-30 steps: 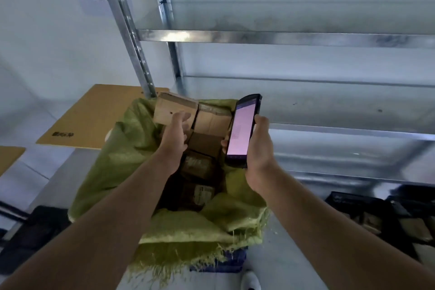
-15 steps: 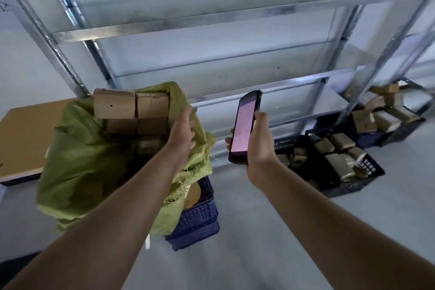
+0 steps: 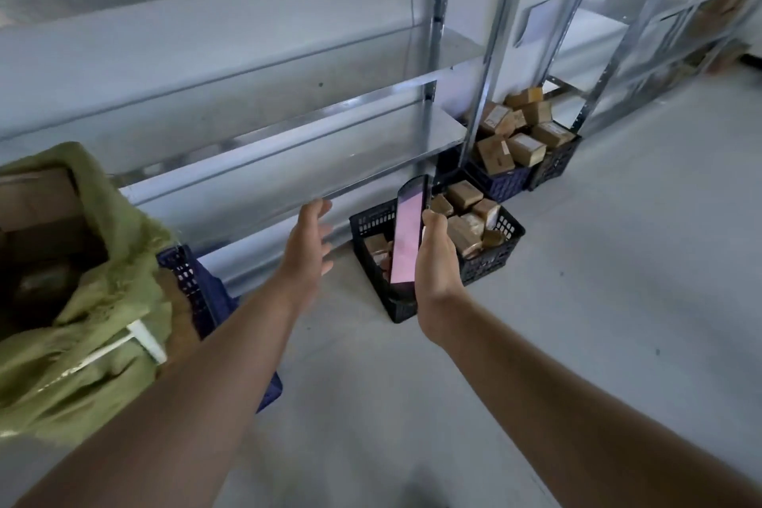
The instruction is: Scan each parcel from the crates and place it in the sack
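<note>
At the near left the green sack (image 3: 119,301) stands open-mouthed, draped over a blue crate (image 3: 194,280), with brown boxes (image 3: 37,198) showing inside it. Further out the left hand (image 3: 307,247) hangs in the air, fingers spread and loose, holding nothing, between the sack and the black crate (image 3: 490,256). Just beside it the right hand (image 3: 437,272) has its fingers wrapped round a phone (image 3: 406,235). The phone stands nearly upright, long axis up and down with the top leaning a little right, its lit pink screen facing left.

Behind the phone, on the floor (image 3: 577,342) against the metal shelf (image 3: 288,144), the black crate holds the nearest parcels (image 3: 464,196). These are small taped cardboard boxes tumbled together at different tilts, so their long axes share no one direction; the top one lies roughly broad face up. They look light and stiff, likely easy for one hand, though the tape may be slick. A grasp from above, across the short sides of a top box, seems the best hold. Farther right, by the shelf leg, the far crates (image 3: 507,181) carry heaped boxes (image 3: 523,148), well apart from both hands
</note>
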